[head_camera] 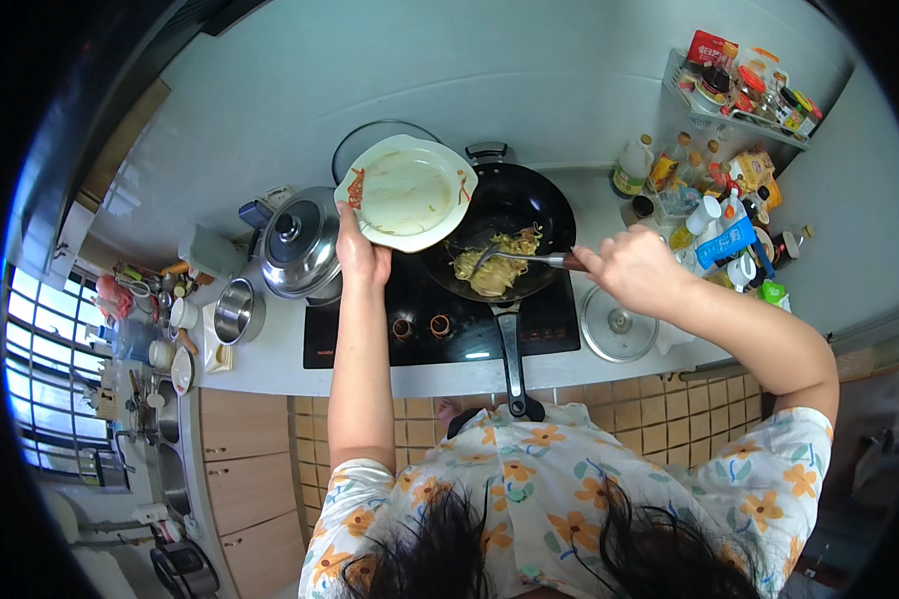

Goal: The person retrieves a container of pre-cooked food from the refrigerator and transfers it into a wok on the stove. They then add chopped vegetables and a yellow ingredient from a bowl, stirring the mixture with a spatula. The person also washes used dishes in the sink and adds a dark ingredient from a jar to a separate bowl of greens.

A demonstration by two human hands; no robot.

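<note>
My left hand [362, 251] grips the near left rim of a pale plate [408, 191] with red patterns on its edge. A few food scraps and a wet film cling to the plate, which is held up beside a black wok [543, 198]. Shredded, cooked food [498, 273] lies in a heap low in the wok. Around the wooden handle of a metal spatula [543, 259] my right hand [633, 269] is closed, and the spatula's head touches the food. The wok's long handle [511, 359] points toward my body.
A lidded steel pot [300, 239] stands left of the wok on the black cooktop [449, 348]. Further left is a steel bowl [238, 311]. A glass lid [619, 323] lies at right, near several bottles [693, 168]. A loaded wall shelf [742, 116] hangs above them.
</note>
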